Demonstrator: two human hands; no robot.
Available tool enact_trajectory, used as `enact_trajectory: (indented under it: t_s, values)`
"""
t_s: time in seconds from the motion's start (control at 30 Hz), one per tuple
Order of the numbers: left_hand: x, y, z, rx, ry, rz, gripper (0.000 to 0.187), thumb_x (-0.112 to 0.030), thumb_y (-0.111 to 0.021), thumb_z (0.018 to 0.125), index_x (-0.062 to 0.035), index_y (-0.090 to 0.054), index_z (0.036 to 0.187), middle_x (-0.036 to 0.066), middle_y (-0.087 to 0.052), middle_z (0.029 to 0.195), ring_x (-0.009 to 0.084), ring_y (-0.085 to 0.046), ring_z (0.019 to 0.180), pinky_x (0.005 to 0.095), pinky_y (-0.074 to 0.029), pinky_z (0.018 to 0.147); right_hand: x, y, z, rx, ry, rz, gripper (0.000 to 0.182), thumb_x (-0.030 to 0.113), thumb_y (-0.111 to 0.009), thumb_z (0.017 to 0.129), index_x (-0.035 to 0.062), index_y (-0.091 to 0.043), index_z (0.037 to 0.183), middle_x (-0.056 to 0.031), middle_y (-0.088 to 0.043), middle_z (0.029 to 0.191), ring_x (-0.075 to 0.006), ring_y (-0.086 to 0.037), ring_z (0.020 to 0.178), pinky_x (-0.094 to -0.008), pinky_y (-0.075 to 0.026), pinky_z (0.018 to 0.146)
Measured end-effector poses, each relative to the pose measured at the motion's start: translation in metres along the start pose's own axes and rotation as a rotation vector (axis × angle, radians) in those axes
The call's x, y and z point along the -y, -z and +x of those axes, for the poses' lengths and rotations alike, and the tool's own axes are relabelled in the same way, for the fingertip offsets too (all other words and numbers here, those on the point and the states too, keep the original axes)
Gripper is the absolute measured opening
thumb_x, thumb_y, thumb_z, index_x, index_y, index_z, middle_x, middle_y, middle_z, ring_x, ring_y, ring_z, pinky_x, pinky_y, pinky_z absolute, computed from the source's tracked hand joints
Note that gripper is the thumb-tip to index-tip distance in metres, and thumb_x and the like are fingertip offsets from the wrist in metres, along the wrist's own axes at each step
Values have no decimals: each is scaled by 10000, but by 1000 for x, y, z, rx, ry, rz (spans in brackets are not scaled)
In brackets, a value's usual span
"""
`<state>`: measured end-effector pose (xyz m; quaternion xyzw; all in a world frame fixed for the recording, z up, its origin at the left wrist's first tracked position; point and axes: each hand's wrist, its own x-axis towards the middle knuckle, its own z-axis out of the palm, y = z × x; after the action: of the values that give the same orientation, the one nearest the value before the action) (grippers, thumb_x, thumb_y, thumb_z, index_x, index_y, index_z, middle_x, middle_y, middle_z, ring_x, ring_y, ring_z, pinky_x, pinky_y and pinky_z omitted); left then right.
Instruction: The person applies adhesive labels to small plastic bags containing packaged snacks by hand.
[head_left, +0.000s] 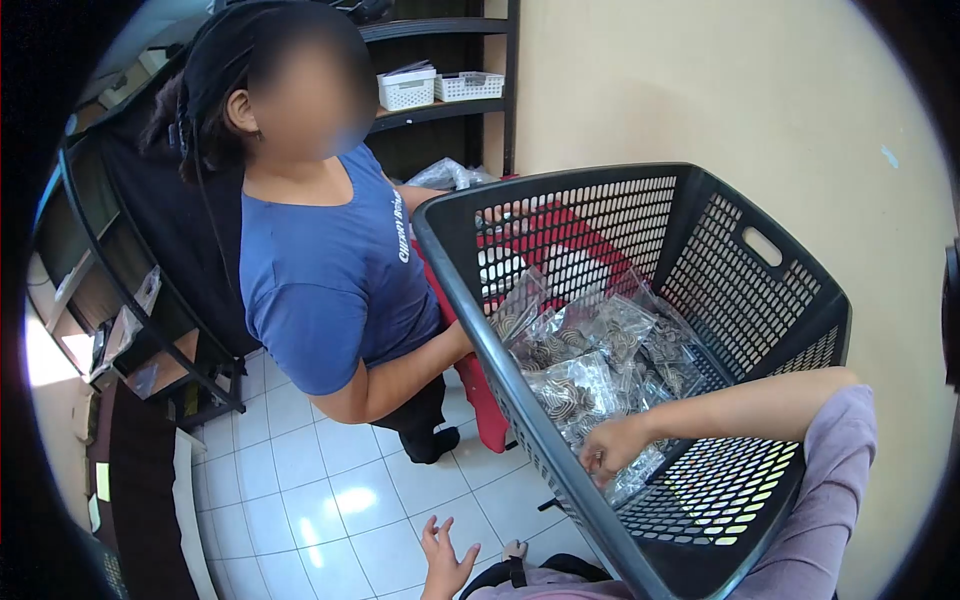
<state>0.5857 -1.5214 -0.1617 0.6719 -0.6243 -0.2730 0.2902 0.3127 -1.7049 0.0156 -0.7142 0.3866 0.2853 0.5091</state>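
Note:
My right hand (614,448) is inside a large black plastic basket (580,510), its fingers curled down at the near end of a heap of clear plastic bags (575,385). The bags hold coiled, striped brown-grey pieces. What my right fingers hold, if anything, is hidden. My left hand (447,565) is low at the bottom of the view, outside the basket, empty with fingers apart.
A co-worker in a blue T-shirt (330,270) stands left of the basket, one arm against its side. Red cloth (480,405) shows behind it. Shelves with white baskets (407,90) stand at the back, a beige wall (800,90) at right.

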Motion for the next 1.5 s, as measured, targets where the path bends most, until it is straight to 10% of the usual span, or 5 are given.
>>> enact_trajectory:
  t_s: [0.27,0.67,0.83,1.1,1.5]
  values:
    - [-27,5,23,530,-27,-176,531,-277,-602,778,47,-404,1149,210,-494,1084,290,-488,1026,364,-407,844,81,46,-67,-344,43,-460,206,109,-629,630,17,-622,814,-113,-630,785,-212,-609,729,-294,-477,640]
    - [-109,-17,1,1180,-469,-401,408,-252,-528,848,-1,-436,1157,108,-569,884,154,-528,855,280,-411,772,81,-85,-336,-2184,94,-652,351,-1,-586,744,39,-515,1085,-9,-565,760,-59,-557,695,-186,-431,566]
    - [-188,-31,-19,1226,-433,-535,419,-143,-575,814,-29,-404,1179,25,-543,823,113,-512,791,252,-396,743,44,-183,-355,-2131,-24,-546,320,-22,-631,663,10,-571,975,-46,-607,700,-106,-586,592,-224,-487,572]
    - [-295,-75,-61,822,-850,-848,650,-205,-738,645,-11,-409,1172,137,-508,1027,199,-493,982,310,-404,830,-4,-258,-273,-782,-100,-195,395,39,-561,684,68,-514,1075,-78,-613,651,-261,-597,575,-345,-479,559]
    - [-294,-127,-89,900,-228,-1087,384,-46,-648,733,2,-475,1072,87,-563,992,124,-542,899,237,-449,768,-53,-301,-257,-2050,58,23,368,44,-707,618,22,-572,959,-106,-600,898,-200,-586,818,-288,-454,700]
